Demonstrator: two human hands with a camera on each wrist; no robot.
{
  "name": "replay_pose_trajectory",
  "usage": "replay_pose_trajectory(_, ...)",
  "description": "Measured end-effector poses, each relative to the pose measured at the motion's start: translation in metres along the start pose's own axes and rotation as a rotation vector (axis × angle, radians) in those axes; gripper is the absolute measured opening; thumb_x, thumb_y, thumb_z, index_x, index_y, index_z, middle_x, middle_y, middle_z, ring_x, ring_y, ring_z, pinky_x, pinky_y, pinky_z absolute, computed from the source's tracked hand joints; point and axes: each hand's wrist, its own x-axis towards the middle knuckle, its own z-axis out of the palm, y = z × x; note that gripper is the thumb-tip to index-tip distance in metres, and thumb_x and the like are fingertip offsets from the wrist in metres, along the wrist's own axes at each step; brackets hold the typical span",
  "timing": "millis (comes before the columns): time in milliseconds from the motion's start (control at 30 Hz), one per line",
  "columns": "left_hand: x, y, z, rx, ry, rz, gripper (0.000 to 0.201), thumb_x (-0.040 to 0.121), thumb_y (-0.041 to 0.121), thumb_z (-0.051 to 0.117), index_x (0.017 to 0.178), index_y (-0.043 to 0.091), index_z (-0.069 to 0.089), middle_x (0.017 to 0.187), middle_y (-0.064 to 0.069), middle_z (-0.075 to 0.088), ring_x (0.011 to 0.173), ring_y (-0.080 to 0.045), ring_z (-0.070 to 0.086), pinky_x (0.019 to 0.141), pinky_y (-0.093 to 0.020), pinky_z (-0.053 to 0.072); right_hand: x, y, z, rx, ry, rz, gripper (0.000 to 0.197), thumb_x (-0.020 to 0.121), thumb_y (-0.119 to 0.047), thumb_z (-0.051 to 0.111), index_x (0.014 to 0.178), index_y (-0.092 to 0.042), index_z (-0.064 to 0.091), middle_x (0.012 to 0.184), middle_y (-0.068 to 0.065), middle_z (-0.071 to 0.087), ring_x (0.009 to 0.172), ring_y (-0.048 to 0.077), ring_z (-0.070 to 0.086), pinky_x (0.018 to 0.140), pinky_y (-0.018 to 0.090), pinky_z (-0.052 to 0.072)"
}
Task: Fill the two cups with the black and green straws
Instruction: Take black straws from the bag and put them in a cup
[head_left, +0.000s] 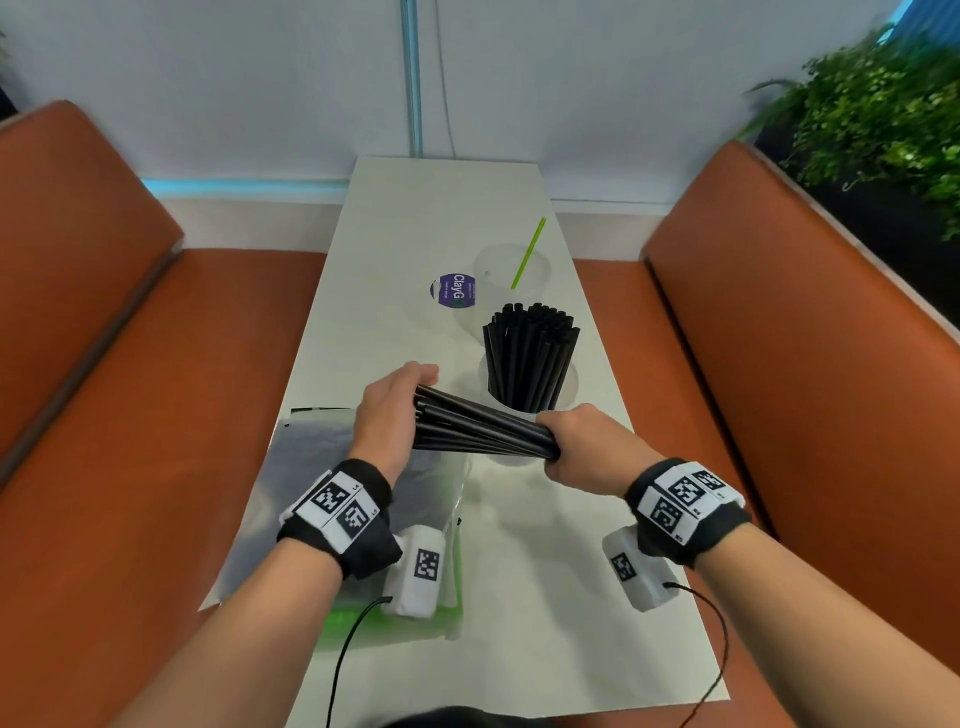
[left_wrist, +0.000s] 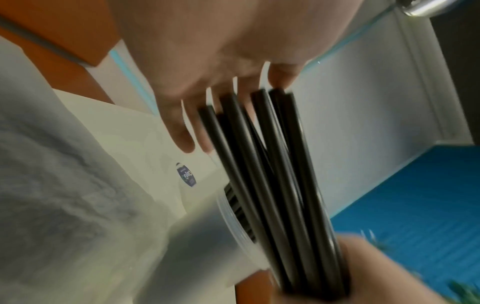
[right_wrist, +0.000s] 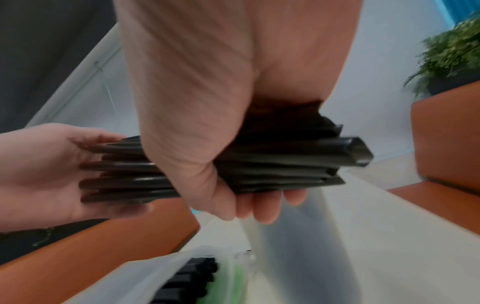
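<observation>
Crosswise, black straws (head_left: 480, 428) span left hand (head_left: 389, 410) to right hand (head_left: 592, 447).

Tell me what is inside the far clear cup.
The far clear cup holds one green straw leaning on its rim. Nothing else shows inside; the upright black straws in the nearer cup cover its base.

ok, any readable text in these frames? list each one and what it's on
"ClayG": round purple sticker on the table, rest of the word and the small print too blurred.
Wrist bands: black-and-white square codes with tiny corner labels, too small to read.
Left wrist view: same sticker, blurred.
Right wrist view: none.
</observation>
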Motion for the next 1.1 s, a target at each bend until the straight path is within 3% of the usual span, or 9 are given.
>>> replay_pose_trajectory(133,-0.013,0.006,0.021,0.128,-0.142,0.079,0.038,0.078,0.041,0.047,0.082,0.017,0.076,0.092,-0.004,0.075,0.096,-0.03,0.067,0.095,-0.052,0.049,0.009,-0.035,0.011,0.191,0.038,-0.084,0.014,0.074,-0.014,0.064,0.081,-0.021,0.055,0.07,-0.002,0.059,0.064,0.016,0.058,0.055,0.024,0.046)
replay_pose_trajectory(233,-0.009,0.012,0.015,-0.036,-0.133,0.07,0.039,0.099,0.043,0.039,0.105,0.022,0.071,0.107,-0.002,0.073,0.105,-0.028,0.066,0.099,-0.046,0.05,0.008,-0.042,0.014,0.393,0.072,-0.027,0.018,0.072,-0.012,0.07,0.074,-0.021,0.053,0.065,-0.004,0.057,0.056,0.01,0.052,0.049,0.017,0.039)
replay_pose_trajectory(333,-0.008,0.011,0.008,-0.125,-0.13,0.032,0.03,0.103,0.031,0.043,0.126,0.021,0.06,0.123,-0.009,0.064,0.111,-0.03,0.064,0.096,-0.045,0.051,0.009,-0.042,0.002,0.927,0.22,0.132,0.018,0.072,0.002,0.069,0.069,-0.01,0.056,0.059,0.002,0.058,0.052,0.015,0.053,0.051,0.022,0.045)
replay_pose_trajectory(433,-0.019,-0.004,0.017,0.123,-0.41,0.044,0.052,0.09,0.033,0.067,0.138,0.03,0.047,0.126,-0.001,0.063,0.112,-0.016,0.063,0.097,-0.04,0.053,0.011,-0.049,-0.016,1.598,0.329,0.136,0.013,0.079,0.011,0.064,0.083,0.0,0.059,0.07,0.014,0.058,0.062,0.025,0.058,0.065,0.034,0.054)
replay_pose_trajectory(533,-0.031,-0.015,0.032,0.319,-0.52,0.133,0.059,0.071,0.041,0.075,0.123,0.043,0.046,0.108,0.016,0.066,0.098,0.001,0.064,0.084,-0.024,0.052,0.016,-0.059,-0.024,1.906,0.346,0.092,0.014,0.083,0.008,0.064,0.09,-0.003,0.058,0.074,0.014,0.057,0.07,0.026,0.061,0.075,0.039,0.054)
replay_pose_trajectory(667,-0.032,-0.02,0.042,0.376,-0.374,0.172,0.035,0.069,0.022,0.066,0.097,0.033,0.051,0.08,0.004,0.057,0.067,-0.015,0.059,0.055,-0.03,0.051,0.017,-0.067,-0.028,1.908,0.332,0.062,0.018,0.083,0.005,0.065,0.096,-0.005,0.059,0.08,0.014,0.058,0.074,0.027,0.062,0.076,0.042,0.051)
replay_pose_trajectory(833,-0.028,-0.022,0.02,0.61,-0.471,0.177,0.025,0.067,0.024,0.062,0.081,0.037,0.047,0.07,0.01,0.051,0.051,-0.001,0.047,0.044,-0.013,0.037,0.015,-0.038,-0.055,2.131,0.391,0.079,0.014,0.082,-0.005,0.067,0.092,-0.012,0.06,0.077,0.008,0.061,0.069,0.022,0.061,0.075,0.041,0.054)
replay_pose_trajectory(967,-0.026,-0.018,0.012,0.633,-0.469,0.214,0.034,0.072,0.034,0.074,0.101,0.036,0.054,0.086,0.008,0.063,0.072,-0.005,0.061,0.058,-0.013,0.049,0.016,-0.031,-0.064,2.131,0.498,0.122,0.01,0.086,-0.003,0.063,0.078,-0.007,0.059,0.071,0.007,0.053,0.062,0.019,0.056,0.072,0.038,0.053)
replay_pose_trajectory(1100,-0.025,-0.005,0.009,0.001,-0.252,0.094,0.054,0.078,0.054,0.064,0.126,0.03,0.059,0.117,-0.002,0.067,0.107,-0.015,0.065,0.093,-0.03,0.051,0.018,-0.03,-0.07,2.199,0.62,0.15,0.011,0.089,-0.002,0.06,0.08,-0.009,0.056,0.071,0.005,0.053,0.062,0.017,0.055,0.071,0.036,0.053)
